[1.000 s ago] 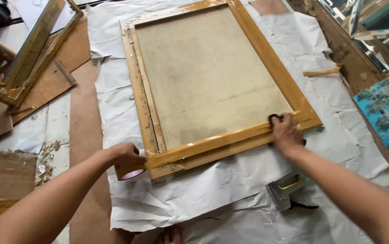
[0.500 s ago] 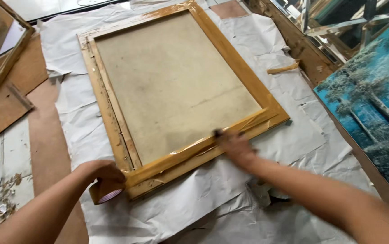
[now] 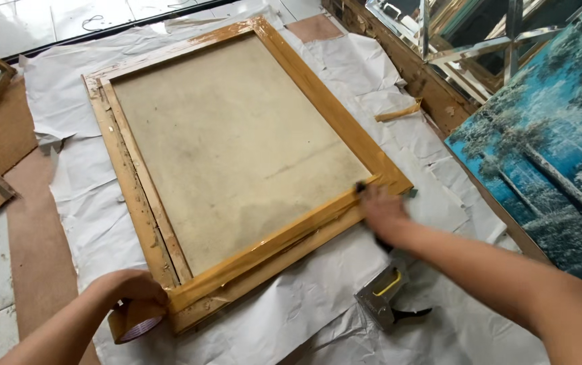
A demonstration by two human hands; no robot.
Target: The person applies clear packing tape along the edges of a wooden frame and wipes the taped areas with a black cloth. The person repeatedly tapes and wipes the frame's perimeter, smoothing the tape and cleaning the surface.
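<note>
Left hand (image 3: pixel 132 287), fingers clamped on brown tape roll (image 3: pixel 135 323). Right hand (image 3: pixel 382 213), fingers together, blurred, pressing the wooden frame's (image 3: pixel 318 101) near rail. Stapler (image 3: pixel 380 299) just below. White paper (image 3: pixel 61 169) covers floor; blue forest painting (image 3: pixel 547 155) beyond.

left hand (image 3: pixel 132 289) curled closed, right hand (image 3: pixel 382 213) pressing flat, blurred.

- Bright, even daylight; shadows are soft and faint, lying close under the forearms.
- Glare: the brown tape strip (image 3: pixel 270 247) along the frame's near rail shines; the mirror strips (image 3: pixel 500 40) at top right reflect brightly.
- Blur: the right hand (image 3: pixel 382 213) is motion-smeared; the left hand (image 3: pixel 132 287) is sharper.
- Slight wide-angle bending at the edges.
</note>
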